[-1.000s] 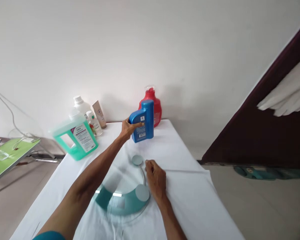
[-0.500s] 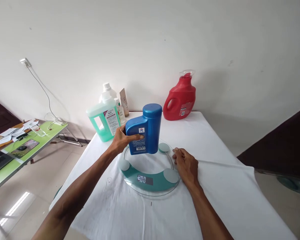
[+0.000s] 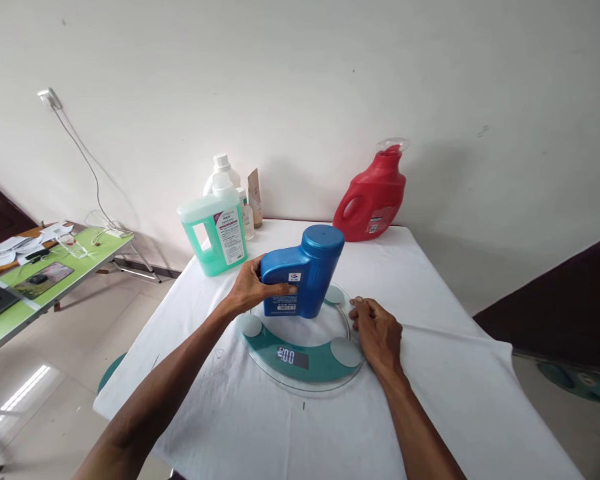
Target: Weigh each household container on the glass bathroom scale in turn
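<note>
My left hand (image 3: 255, 287) is wrapped round the narrow side of a blue plastic bottle (image 3: 307, 283) with a wide blue cap and a small label. The bottle leans slightly right above the round glass bathroom scale (image 3: 300, 365); whether its base touches the glass I cannot tell. Zeros glow on the scale's display (image 3: 293, 357). Beside the scale's right edge rests my right hand (image 3: 379, 333), its fingers curled in and no object showing in them.
At the back left stand a green liquid jug (image 3: 213, 233), a white bottle (image 3: 223, 167), a small clear bottle (image 3: 249, 220) and a brown tube (image 3: 255, 200). A red jug (image 3: 373, 197) is near the wall. White cloth (image 3: 350, 433) covers the table; a green table (image 3: 97, 257) lies left.
My left hand has lowered the blue bottle slightly toward the scale and tipped it to the right. The right hand stays closed by the scale's edge. The view has shifted a little.
</note>
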`<action>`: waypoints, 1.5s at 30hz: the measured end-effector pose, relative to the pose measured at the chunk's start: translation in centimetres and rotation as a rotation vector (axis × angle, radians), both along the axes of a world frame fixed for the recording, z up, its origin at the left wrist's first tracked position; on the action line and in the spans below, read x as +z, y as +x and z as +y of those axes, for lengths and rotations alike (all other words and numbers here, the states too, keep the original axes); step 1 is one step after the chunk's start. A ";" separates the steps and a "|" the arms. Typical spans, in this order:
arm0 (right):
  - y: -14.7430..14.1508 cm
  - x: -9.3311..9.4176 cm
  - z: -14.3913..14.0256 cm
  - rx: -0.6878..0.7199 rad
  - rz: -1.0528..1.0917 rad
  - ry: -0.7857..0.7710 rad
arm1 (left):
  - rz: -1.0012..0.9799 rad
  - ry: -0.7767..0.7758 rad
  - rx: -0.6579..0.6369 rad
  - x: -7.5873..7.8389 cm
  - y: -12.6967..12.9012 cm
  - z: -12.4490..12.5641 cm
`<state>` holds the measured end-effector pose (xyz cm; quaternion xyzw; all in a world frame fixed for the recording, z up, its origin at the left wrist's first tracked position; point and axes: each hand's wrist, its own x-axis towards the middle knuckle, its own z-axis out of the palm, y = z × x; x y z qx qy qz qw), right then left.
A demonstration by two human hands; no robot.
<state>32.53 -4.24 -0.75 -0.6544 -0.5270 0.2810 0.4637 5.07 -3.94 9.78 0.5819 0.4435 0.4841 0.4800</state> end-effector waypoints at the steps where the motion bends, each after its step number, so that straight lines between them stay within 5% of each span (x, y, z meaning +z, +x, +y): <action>1: 0.0 0.1 0.0 -0.002 -0.001 -0.006 | 0.014 0.002 -0.020 0.1 -0.2 0.0; 7: -0.3 0.4 0.0 -0.019 -0.017 -0.024 | -0.130 0.032 -0.001 -1.2 -2.3 1.3; 14: -0.3 0.0 0.2 -0.054 -0.028 -0.023 | -0.202 -0.102 0.353 -7.7 -4.8 3.3; 19: -0.2 -0.1 0.1 -0.066 -0.049 -0.005 | -0.166 -0.016 0.335 -10.8 -5.1 2.9; 45: -0.5 -0.3 0.1 -0.072 -0.048 -0.003 | 0.017 0.041 0.355 -10.3 -4.9 2.4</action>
